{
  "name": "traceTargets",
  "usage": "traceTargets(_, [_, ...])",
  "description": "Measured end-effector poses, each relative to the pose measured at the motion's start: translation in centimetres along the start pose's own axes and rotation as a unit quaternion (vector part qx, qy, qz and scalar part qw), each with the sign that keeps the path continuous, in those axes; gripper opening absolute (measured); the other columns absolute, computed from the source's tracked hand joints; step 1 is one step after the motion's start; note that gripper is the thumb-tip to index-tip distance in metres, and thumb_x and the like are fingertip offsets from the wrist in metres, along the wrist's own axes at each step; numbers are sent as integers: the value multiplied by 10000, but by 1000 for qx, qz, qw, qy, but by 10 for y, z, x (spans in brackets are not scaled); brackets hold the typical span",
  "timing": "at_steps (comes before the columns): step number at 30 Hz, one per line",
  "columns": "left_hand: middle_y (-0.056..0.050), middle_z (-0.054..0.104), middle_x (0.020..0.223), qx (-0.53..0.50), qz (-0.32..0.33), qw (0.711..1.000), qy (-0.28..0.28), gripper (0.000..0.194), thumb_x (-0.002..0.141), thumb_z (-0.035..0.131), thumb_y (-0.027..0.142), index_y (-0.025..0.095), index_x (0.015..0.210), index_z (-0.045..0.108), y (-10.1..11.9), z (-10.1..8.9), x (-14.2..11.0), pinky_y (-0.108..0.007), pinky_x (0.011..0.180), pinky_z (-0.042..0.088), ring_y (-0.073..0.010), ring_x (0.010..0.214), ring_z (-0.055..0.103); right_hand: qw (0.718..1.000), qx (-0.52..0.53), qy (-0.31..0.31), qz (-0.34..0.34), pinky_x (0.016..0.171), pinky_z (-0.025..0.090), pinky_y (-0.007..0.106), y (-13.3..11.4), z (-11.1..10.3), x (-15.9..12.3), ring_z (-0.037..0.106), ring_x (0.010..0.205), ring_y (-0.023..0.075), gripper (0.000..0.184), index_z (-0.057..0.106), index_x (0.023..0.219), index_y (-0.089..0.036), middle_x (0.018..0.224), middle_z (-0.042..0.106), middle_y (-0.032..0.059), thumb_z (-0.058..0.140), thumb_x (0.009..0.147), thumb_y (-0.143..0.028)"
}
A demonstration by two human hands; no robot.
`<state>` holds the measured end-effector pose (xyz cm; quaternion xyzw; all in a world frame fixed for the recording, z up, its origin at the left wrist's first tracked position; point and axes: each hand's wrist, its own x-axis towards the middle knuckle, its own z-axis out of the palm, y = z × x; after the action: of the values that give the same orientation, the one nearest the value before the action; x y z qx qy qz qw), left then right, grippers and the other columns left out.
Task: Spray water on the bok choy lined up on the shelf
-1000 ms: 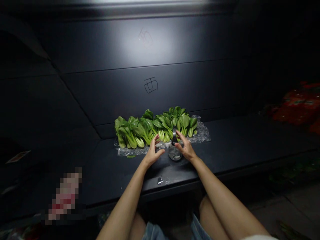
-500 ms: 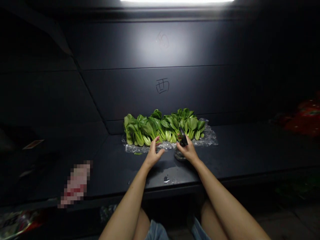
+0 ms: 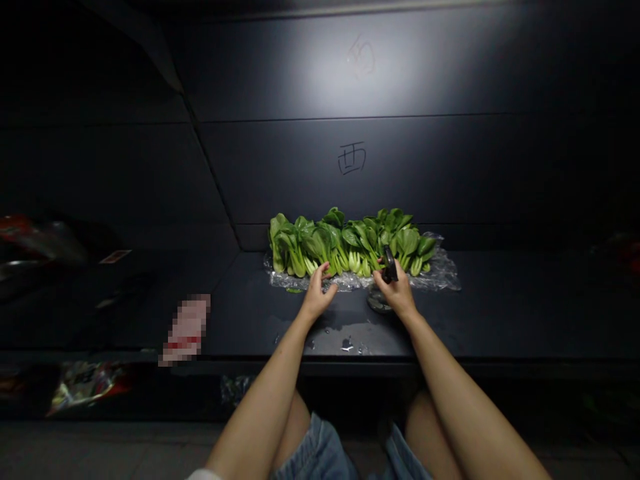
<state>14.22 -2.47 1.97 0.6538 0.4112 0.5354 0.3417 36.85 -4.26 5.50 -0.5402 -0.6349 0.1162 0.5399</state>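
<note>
Spray bottle (image 3: 379, 301) partly hides crumpled plastic (image 3: 444, 275), with water drops (image 3: 347, 345) nearby.

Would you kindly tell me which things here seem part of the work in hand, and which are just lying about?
Seemingly in use:
Spray bottle, held in the right hand
Bok choy, with the open left hand before it
Plastic film under the bok choy

Apparently just lying about:
Small card, far left
Pixelated item, front left
Shiny package, lower left
</note>
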Motion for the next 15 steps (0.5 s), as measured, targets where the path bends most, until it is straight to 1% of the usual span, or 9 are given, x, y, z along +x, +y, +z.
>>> traceTargets(2, [-170,490,1411,10,4,1000,1,607,794,597,201,187,1380,437,2,0,-2,-468,1037,453,-260,1188,586,1000,8,1,-10,865,511,425,5,-2,2,653,883,257,488,577,1140,-182,996,674,110,622,815,-544])
traceTargets(3, [-165,493,1407,13,3,1000,1,606,795,596,202,193,1381,438,4,0,-3,-467,1032,456,-258,1183,587,1000,11,6,-16,920,497,453,8,-3,3,649,975,283,592,566,1188,-177,1086,667,137,656,779,-596])
traceTargets(4, [-161,493,1405,14,1,1000,2,607,798,593,202,198,1384,436,5,0,-3,-463,1026,459,-256,1178,588,1000,13,7,-21,988,467,479,10,-4,4,622,1090,308,745,521,1279,-171,1183,642,162,697,729,-641])
traceTargets(6, [-158,492,1397,12,-5,1000,6,616,796,591,199,201,1391,429,9,1,-4,-451,1008,465,-252,1164,590,999,31,4,-36,1086,399,498,13,-8,5,513,1290,334,1057,349,1455,-166,1389,522,203,743,639,-711])
traceTargets(8, [-155,495,1379,4,-12,1000,12,635,792,594,194,203,1402,419,13,1,-3,-421,969,479,-244,1138,595,997,52,3,-57,1126,360,507,11,-16,2,400,1400,341,1217,173,1538,-179,1510,388,218,712,622,-772])
traceTargets(10, [-142,519,1330,-5,-13,1000,23,658,790,597,195,211,1419,405,19,1,-2,-375,902,495,-216,1063,610,994,64,26,-82,1128,353,526,3,-27,-2,327,1447,346,1187,103,1558,-194,1555,316,215,617,683,-812])
traceTargets(12, [-107,562,1216,-10,-11,999,41,689,794,599,202,225,1446,380,27,-1,1,-321,818,498,-159,914,611,988,61,81,-113,1127,348,532,-13,-39,-8,337,1441,334,1009,137,1557,-204,1541,340,194,507,806,-769])
traceTargets(14, [-38,577,1017,-3,-8,998,56,744,793,608,208,238,1485,336,37,-5,2,-271,729,475,-99,726,547,979,37,157,-127,1105,377,495,-35,-47,-13,453,1344,296,833,210,1543,-220,1436,465,161,527,885,-621])
traceTargets(15, [3,554,896,4,-2,998,62,781,790,615,206,235,1506,305,42,-8,3,-252,699,454,-89,673,508,976,21,176,-125,1062,419,464,-46,-47,-15,543,1221,267,783,234,1537,-229,1315,550,135,557,896,-542])
